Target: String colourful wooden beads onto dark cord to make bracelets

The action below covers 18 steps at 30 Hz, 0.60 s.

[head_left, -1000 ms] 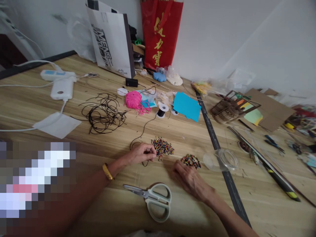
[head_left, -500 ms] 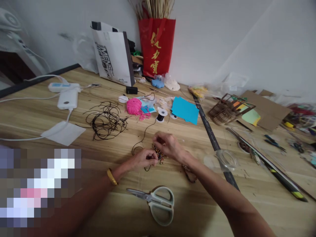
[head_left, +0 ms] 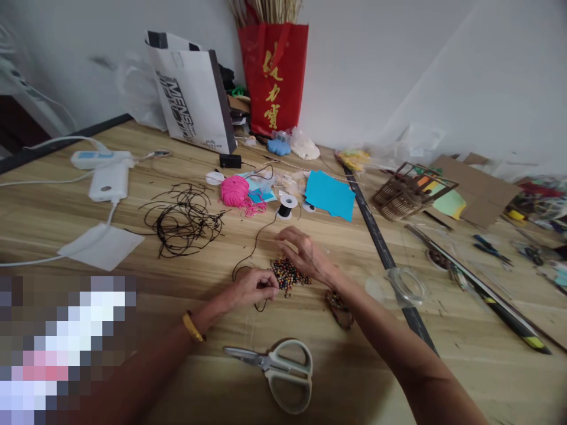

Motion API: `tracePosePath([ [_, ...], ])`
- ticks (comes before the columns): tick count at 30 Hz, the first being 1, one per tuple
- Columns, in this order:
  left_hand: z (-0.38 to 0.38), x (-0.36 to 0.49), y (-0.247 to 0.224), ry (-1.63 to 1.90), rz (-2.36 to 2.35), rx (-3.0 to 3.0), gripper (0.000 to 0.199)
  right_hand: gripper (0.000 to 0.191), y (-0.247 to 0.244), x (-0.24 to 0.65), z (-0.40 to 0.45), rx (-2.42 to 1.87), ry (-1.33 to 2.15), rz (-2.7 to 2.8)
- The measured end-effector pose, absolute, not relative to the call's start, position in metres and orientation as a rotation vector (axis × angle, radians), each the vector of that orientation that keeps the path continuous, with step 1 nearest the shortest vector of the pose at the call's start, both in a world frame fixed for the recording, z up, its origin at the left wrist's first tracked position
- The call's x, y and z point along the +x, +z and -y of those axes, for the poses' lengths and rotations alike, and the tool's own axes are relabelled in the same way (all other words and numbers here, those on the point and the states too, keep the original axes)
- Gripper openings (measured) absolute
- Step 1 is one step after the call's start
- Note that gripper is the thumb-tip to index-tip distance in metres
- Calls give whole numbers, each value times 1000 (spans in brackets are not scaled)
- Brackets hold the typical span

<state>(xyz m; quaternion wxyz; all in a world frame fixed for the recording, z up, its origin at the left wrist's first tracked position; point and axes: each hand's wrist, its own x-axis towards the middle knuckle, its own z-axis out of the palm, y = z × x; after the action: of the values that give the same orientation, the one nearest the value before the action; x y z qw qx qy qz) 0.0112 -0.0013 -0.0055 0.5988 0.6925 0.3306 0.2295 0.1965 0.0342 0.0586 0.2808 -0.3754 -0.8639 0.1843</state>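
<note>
Small multicoloured beads (head_left: pixel 290 275) lie in a loose pile on the wooden table. At the pile's left edge my left hand (head_left: pixel 256 287) is closed in a pinch on a thin black cord (head_left: pixel 254 242), which runs up to a black spool (head_left: pixel 286 206). A short loop of the cord hangs below the fingers. My right hand (head_left: pixel 305 252) hovers over the upper right of the pile, its fingers apart and nothing visible between them. Partly under my right forearm lies a beaded strand (head_left: pixel 340 310).
Scissors (head_left: pixel 277 369) lie near the front. Tangled black cords (head_left: pixel 183 221) and pink yarn (head_left: pixel 235 190) sit to the left and behind. Blue sheets (head_left: pixel 330 195), a woven basket (head_left: pixel 401 195) and a clear tape roll (head_left: pixel 408 286) are to the right. Paper bags (head_left: pixel 192 100) stand at the back.
My right hand has opened, its fingers spreading and lifting off the beads, so more of the pile shows. My left hand keeps its pinch. The view has shifted slightly.
</note>
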Motion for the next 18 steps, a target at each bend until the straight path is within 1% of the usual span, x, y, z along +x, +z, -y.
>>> tracePosePath([
  [4, -1, 8, -8, 527, -920, 1574, 13, 21, 39, 226, -6, -1154, 485, 2299],
  [7, -5, 6, -8, 648, -1017, 1688, 10, 26, 25, 237, 11, -1188, 406, 2280],
  [10, -8, 4, -5, 812, -1084, 1858, 8, 35, 13, 243, 20, -1255, 428, 2178],
  [13, -8, 4, -3, 889, -1091, 2013, 10, 47, 2, 246, 19, -1347, 512, 2140],
  [16, -5, 6, -6, 851, -1032, 2135, 16, 56, -7, 246, 12, -1386, 600, 2193],
  [18, -2, 9, -9, 743, -1001, 2218, 20, 60, -10, 244, 6, -1342, 610, 2260],
])
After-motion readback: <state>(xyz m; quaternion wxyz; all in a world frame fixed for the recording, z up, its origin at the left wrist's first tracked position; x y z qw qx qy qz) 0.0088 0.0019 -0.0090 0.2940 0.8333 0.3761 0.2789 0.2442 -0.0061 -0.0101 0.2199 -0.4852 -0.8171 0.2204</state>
